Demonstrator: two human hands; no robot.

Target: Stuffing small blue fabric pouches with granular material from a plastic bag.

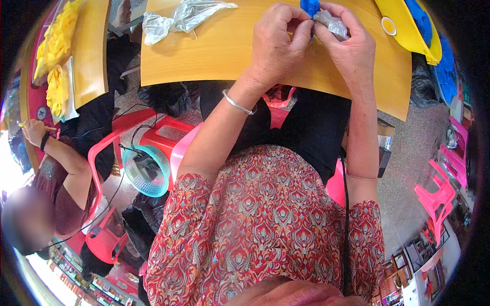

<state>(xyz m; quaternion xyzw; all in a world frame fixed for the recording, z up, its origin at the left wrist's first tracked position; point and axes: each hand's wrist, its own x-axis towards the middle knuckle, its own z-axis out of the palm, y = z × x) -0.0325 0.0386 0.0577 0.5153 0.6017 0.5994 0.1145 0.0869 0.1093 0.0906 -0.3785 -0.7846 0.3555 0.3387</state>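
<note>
Above the far part of the yellow-brown table (pixel 204 61), both my hands meet with their fingertips close together. My left hand (pixel 280 46) is closed, thumb and index finger pinching at the lower end of a small bright blue piece (pixel 310 7); its kind cannot be made out, and the picture's upper edge cuts it off. My right hand (pixel 352 51) curls round a crumpled clear plastic wrapper (pixel 333 24), its thumb and fingertips beside the blue piece. Left of my hands lies a crumpled clear plastic bag (pixel 191 15), a thin stick (pixel 195 34) poking out below it.
At the right stands a yellow tray (pixel 434 51) with blue pieces. Yellow pieces (pixel 58 35) lie on another table at the left, where a co-worker's hand (pixel 34 131) holds something thin. A turquoise basket (pixel 147 171) sits by a red chair; a pink stool (pixel 438 196) stands right.
</note>
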